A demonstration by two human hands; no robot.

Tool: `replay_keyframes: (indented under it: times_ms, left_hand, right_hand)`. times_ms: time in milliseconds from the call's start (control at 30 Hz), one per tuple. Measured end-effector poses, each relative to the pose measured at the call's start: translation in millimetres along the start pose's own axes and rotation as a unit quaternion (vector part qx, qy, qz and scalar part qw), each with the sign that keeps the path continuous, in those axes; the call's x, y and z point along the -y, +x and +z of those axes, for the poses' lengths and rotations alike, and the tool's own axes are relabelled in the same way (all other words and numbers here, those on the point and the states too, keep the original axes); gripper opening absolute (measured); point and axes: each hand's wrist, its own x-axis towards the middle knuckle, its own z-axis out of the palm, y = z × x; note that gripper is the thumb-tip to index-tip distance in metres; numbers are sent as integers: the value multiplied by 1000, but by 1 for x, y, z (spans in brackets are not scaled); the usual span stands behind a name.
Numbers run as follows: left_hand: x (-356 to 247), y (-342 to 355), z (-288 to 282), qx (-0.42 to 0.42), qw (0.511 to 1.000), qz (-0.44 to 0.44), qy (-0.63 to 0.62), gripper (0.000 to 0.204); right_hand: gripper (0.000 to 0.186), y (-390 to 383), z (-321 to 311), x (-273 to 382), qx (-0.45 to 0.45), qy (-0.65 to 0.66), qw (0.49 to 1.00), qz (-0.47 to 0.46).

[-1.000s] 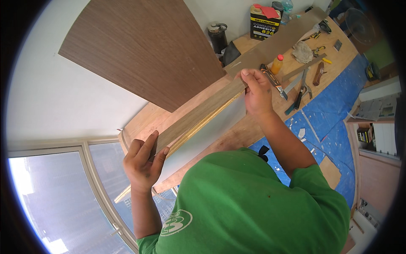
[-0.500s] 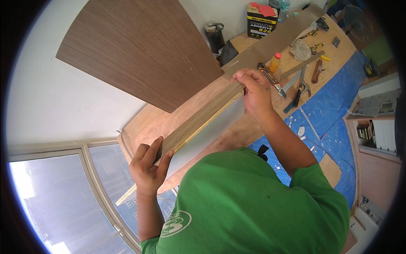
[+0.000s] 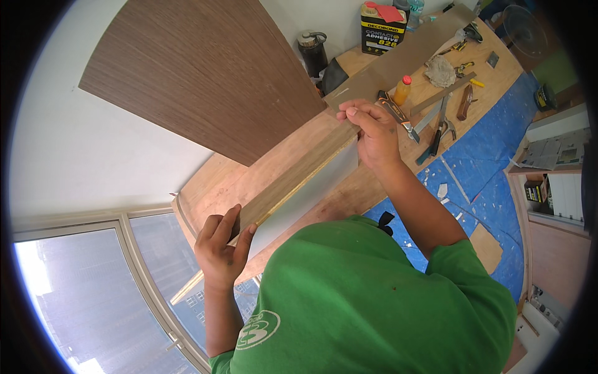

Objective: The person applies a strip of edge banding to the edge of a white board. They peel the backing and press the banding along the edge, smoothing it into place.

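My left hand (image 3: 224, 249) grips the left end of a long board (image 3: 308, 197) with a pale grey face, its thumb and fingers at the narrow top edge. A woodgrain strip (image 3: 286, 168) lies along that edge, with a thin yellowish line on its near side. My right hand (image 3: 374, 134) is curled over the far right end of the strip, fingertips bent above it. Just beyond that hand lie an orange-and-black tool (image 3: 395, 113), a steel rule (image 3: 425, 119) and a hammer (image 3: 443, 136) on the plywood bench (image 3: 208, 177).
A large woodgrain sheet (image 3: 193, 68) leans against the wall behind. A black can (image 3: 382, 31), orange bottle (image 3: 403, 91), black flask (image 3: 313, 55), cloth (image 3: 440, 71) and several tools occupy the bench. Blue floor sheeting (image 3: 473, 174), shelves (image 3: 554, 193) and a window (image 3: 75, 287) surround me.
My left hand has moved slightly right and down along with the board's near end. My right hand has shifted slightly left, its fingertips reaching a little farther over the strip.
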Motion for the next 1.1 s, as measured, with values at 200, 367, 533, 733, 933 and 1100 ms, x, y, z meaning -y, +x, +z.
replay_keyframes:
  times_ms: [200,367,533,733,933,1100]
  left_hand:
    - [-1,-2,3,5,1000,9,-7,38]
    - [1,-2,4,8,1000,11,-2,38]
    - [2,-3,4,16,1000,-2,-9,38]
    - [1,-4,3,48,999,-3,5,38]
    - [0,-6,3,48,999,-2,-6,39]
    - [0,-4,4,54,999,6,-6,37]
  right_hand:
    - [11,-1,0,1,3,-12,1000,-11]
    - [11,0,-2,-2,10,-6,1000,-17]
    - [11,1,-3,-3,26,-10,999,-26]
    - [12,-2,-3,-1,20,-15,999,-30]
    - [12,-1,-3,-2,22,-16,999,-35]
    - [13,-1,-6,-4,24,-13,999,-33]
